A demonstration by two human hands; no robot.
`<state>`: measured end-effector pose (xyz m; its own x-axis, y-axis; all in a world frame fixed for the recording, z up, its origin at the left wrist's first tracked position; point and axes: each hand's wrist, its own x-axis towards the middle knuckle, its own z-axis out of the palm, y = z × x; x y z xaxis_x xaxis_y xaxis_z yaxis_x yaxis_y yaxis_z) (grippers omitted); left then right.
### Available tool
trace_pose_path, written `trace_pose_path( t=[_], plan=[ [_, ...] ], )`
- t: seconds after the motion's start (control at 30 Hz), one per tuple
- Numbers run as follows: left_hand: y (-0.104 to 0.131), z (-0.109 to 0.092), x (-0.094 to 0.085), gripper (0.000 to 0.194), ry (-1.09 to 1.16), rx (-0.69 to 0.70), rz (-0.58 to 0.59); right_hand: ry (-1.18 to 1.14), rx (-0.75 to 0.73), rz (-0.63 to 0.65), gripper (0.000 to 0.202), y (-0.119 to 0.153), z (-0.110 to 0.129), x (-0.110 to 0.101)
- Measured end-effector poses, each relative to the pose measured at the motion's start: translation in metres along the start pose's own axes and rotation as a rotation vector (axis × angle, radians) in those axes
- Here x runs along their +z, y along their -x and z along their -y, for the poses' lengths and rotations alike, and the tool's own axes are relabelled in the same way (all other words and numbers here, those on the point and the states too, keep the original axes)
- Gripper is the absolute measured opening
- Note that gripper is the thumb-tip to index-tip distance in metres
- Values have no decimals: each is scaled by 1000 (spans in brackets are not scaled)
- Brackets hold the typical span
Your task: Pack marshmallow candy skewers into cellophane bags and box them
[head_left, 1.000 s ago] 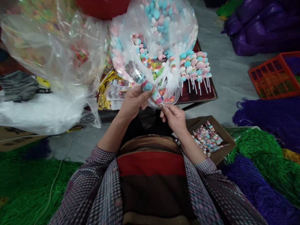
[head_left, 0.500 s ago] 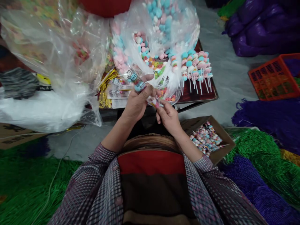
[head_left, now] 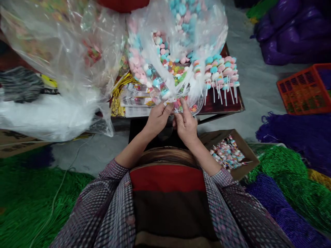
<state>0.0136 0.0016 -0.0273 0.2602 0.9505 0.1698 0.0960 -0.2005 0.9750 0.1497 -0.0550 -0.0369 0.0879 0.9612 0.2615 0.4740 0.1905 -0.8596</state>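
A dark red-brown wooden counter [head_left: 219, 105] stands on a grey floor [head_left: 253, 82], ringed by heaps of green [head_left: 31, 203] and purple stringy tinsel [head_left: 297, 134], with an orange plastic crate [head_left: 305, 89] at the right and a brown cardboard box of wrapped candy skewers [head_left: 229, 155] beside the person's right knee. On the counter lie a row of pink, blue and white marshmallow skewers on white sticks [head_left: 219, 74], gold twist ties [head_left: 117, 94] and printed sleeves [head_left: 134, 98]. Big clear plastic bags of pastel candies [head_left: 178, 38] cover most of the counter; the bags at the left [head_left: 59, 51] blur what lies inside. The left hand [head_left: 157, 119] and right hand [head_left: 184, 122] meet just above the counter's near edge, each with its grip pinched shut on the lower end of a narrow clear printed sleeve holding a candy skewer [head_left: 161, 88], which slants up and to the left. The fingertips hide the sleeve's end.
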Motion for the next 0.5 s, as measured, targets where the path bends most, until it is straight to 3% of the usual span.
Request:
trace_pose_path(
  t=[0.1, 0.17, 0.3, 0.4, 0.5],
  plan=[
    [-4, -2, -7, 63, -190, 110, 77, -54, 8, 7, 60, 1, 1, 0],
    [-6, -5, -7, 63, -177, 145, 175, -112, 31, 24, 58, 1, 1, 0],
    [-3, -5, -7, 58, 84, -5, 309, -224, 42, 63, 58, -1, 1, -1],
    [-1, -4, -8, 46, 290, -86, 183, -281, 48, 59, 58, -1, 2, 0],
    [-5, -10, -7, 49, 518, -142, 53, -320, 52, 36, 56, 0, 3, 2]
  ],
)
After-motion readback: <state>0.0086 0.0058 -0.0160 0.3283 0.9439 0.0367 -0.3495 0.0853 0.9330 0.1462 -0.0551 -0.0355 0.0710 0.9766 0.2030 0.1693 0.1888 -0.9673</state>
